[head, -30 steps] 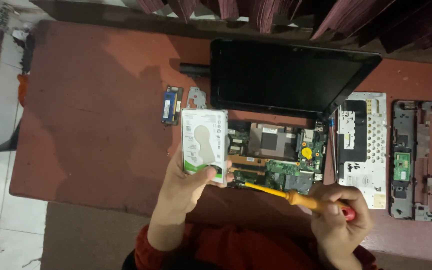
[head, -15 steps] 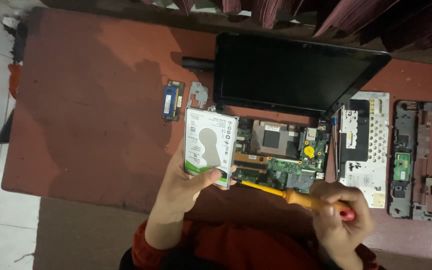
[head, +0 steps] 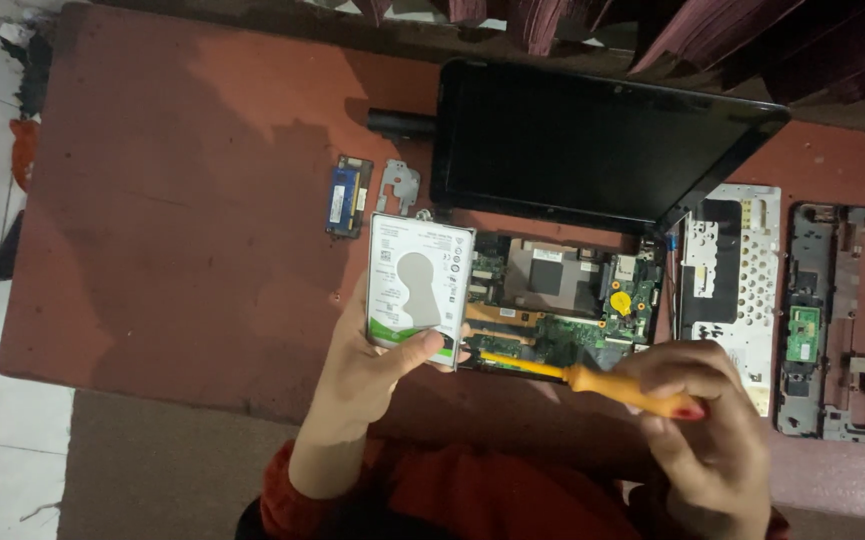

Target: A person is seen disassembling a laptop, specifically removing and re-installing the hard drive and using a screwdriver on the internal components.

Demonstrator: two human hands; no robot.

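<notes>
The left hand (head: 367, 365) holds a flat silver hard drive with a white-and-green label (head: 420, 287), fingers pinching its lower edge, just above the reddish-brown desk (head: 182, 220) beside the opened black laptop's green circuit board (head: 562, 310). The right hand (head: 707, 420) has its fingers wrapped around an orange-handled screwdriver (head: 592, 380), whose tip points toward the drive.

Two hands are seen: left hand (head: 362, 375) and right hand (head: 707, 420). One hard drive (head: 420, 285), one orange screwdriver (head: 592, 380), one opened laptop (head: 592, 200), one memory module (head: 344, 196), one metal bracket (head: 398, 186) and two detached cover panels (head: 732, 270) (head: 847, 320) are counted.
</notes>
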